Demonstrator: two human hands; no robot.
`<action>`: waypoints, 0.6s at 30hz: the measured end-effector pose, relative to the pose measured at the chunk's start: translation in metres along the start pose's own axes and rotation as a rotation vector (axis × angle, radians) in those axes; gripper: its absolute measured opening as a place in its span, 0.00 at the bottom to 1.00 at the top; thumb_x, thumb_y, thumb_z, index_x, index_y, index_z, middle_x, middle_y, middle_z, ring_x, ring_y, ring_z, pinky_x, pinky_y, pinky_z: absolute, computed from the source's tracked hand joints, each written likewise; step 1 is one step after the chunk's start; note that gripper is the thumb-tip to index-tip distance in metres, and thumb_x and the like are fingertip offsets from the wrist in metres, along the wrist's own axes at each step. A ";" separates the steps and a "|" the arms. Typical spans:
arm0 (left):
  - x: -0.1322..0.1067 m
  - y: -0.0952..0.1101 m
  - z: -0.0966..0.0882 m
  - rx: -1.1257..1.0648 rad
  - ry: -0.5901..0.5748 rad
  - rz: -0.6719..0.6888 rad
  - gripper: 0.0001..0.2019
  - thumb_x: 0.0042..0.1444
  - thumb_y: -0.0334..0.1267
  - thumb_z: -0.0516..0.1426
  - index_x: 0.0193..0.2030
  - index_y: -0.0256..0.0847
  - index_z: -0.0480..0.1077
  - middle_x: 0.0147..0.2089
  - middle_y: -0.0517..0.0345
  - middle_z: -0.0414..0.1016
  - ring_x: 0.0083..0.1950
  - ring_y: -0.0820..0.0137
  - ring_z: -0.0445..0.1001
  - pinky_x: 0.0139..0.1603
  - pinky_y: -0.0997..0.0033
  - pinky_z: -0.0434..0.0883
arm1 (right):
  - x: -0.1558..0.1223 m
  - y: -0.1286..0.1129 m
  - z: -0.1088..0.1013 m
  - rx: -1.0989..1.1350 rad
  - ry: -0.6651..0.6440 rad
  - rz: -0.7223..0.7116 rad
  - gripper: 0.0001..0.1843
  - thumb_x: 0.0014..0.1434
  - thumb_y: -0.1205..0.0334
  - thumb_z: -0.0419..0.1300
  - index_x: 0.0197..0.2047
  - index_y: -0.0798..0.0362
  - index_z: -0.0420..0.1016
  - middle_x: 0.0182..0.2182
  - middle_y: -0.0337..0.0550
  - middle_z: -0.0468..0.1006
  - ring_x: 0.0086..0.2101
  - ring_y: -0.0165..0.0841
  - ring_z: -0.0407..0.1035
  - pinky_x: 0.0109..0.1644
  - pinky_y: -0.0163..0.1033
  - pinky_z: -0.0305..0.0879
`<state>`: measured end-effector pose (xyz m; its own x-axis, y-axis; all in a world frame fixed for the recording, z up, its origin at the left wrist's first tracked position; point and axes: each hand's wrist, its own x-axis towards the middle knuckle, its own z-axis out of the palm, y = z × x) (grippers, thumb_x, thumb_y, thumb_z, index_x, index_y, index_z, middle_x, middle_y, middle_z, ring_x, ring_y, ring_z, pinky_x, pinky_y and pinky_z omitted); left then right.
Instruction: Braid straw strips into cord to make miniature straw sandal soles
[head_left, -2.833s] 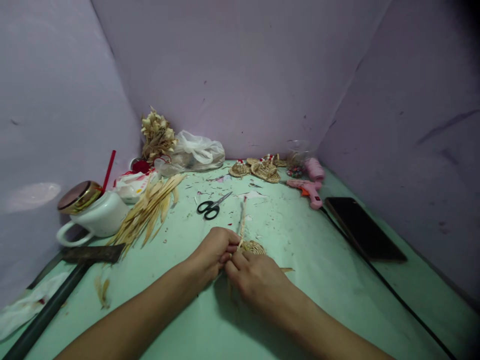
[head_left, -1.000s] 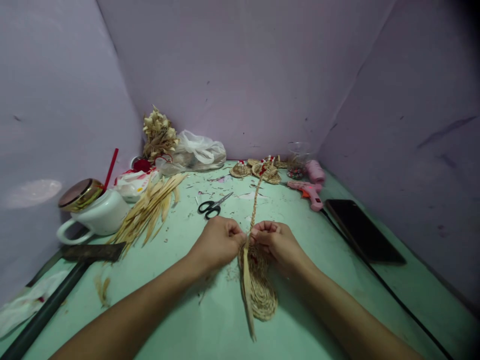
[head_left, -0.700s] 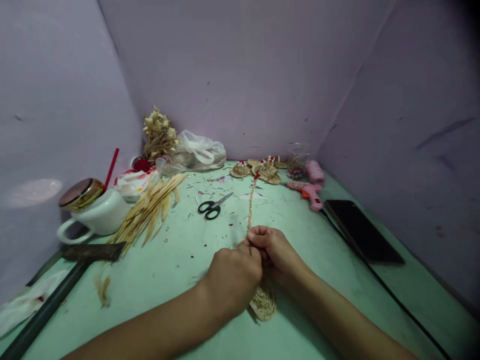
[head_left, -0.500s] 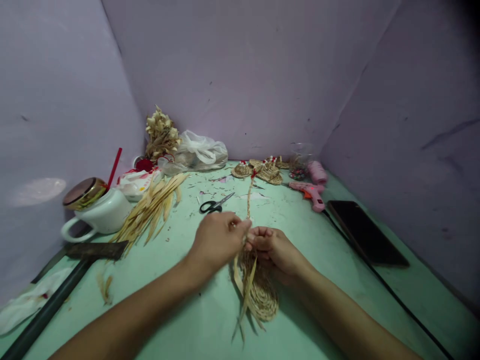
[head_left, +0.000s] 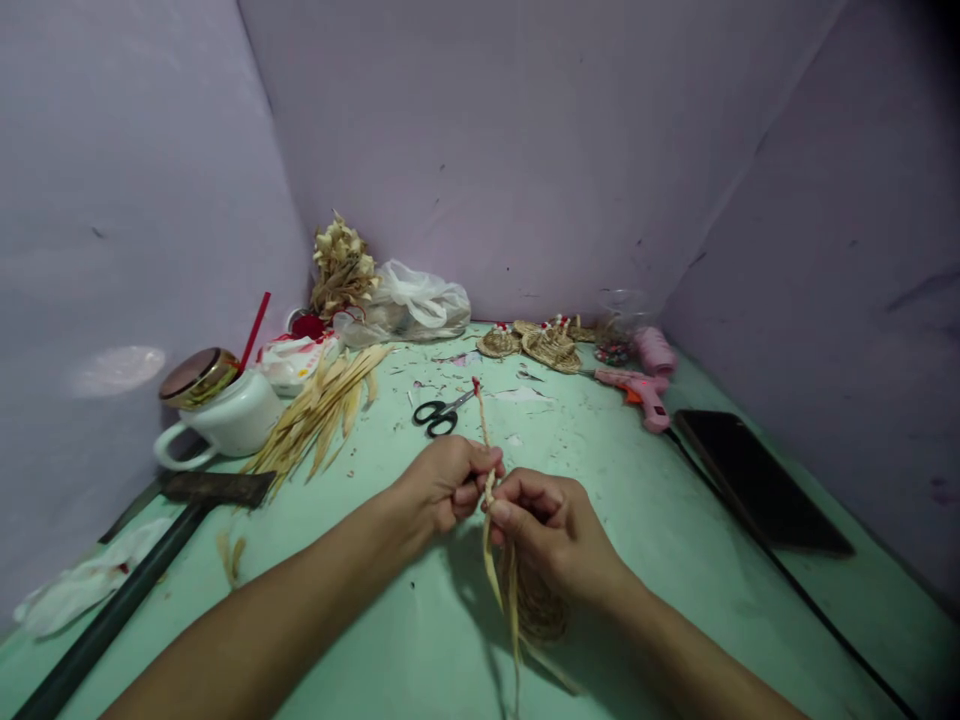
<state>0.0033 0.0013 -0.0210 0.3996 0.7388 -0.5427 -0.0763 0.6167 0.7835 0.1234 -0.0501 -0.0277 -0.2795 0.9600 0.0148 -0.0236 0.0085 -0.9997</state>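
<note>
A thin straw braid (head_left: 484,425) runs between my two hands, its far end tied with red. My left hand (head_left: 448,488) is closed, pinching the braid from the left. Just nearer to me, my right hand (head_left: 553,520) pinches the same braid where loose flat strands (head_left: 513,600) hang toward the table's front. Beneath my right hand lies a coiled oval of woven straw (head_left: 544,605), partly hidden by the hand and strands. Black-handled scissors (head_left: 442,415) rest just beyond my left hand, close to the red tip.
Dried straw strips (head_left: 322,410), a white mug (head_left: 232,415) and a hammer-like tool (head_left: 214,490) lie on the left. A pink glue gun (head_left: 637,390), pink thread spool (head_left: 654,352) and black phone (head_left: 757,480) are on the right. Woven straw pieces (head_left: 551,345) sit at the back.
The braid's red-tied end has swung left and nearer, beside the scissors. My hands have shifted along the braid, and the right now pinches it lower. The view has turned slightly left.
</note>
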 end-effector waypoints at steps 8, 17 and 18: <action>0.011 -0.005 -0.006 -0.069 0.071 0.101 0.10 0.52 0.38 0.51 0.25 0.34 0.64 0.14 0.64 0.61 0.09 0.85 0.48 0.08 0.83 0.42 | 0.011 0.015 -0.001 0.166 0.185 0.140 0.12 0.46 0.57 0.60 0.21 0.57 0.68 0.15 0.36 0.67 0.14 0.21 0.52 0.19 0.30 0.47; -0.006 0.000 -0.004 0.153 -0.055 0.029 0.05 0.48 0.28 0.53 0.24 0.30 0.65 0.21 0.55 0.69 0.19 0.78 0.67 0.17 0.82 0.65 | 0.020 0.023 -0.010 0.224 0.228 0.223 0.12 0.41 0.57 0.63 0.22 0.58 0.68 0.14 0.36 0.68 0.14 0.20 0.53 0.17 0.29 0.44; -0.005 -0.001 -0.004 0.153 -0.043 0.023 0.05 0.48 0.27 0.53 0.23 0.30 0.65 0.21 0.55 0.69 0.18 0.78 0.67 0.17 0.81 0.65 | 0.020 0.022 -0.010 0.211 0.221 0.231 0.12 0.41 0.58 0.63 0.22 0.58 0.68 0.14 0.36 0.68 0.13 0.20 0.52 0.17 0.29 0.44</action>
<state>-0.0026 -0.0018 -0.0203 0.4384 0.7377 -0.5135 0.0534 0.5489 0.8342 0.1272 -0.0277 -0.0500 -0.0874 0.9674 -0.2378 -0.1879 -0.2504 -0.9497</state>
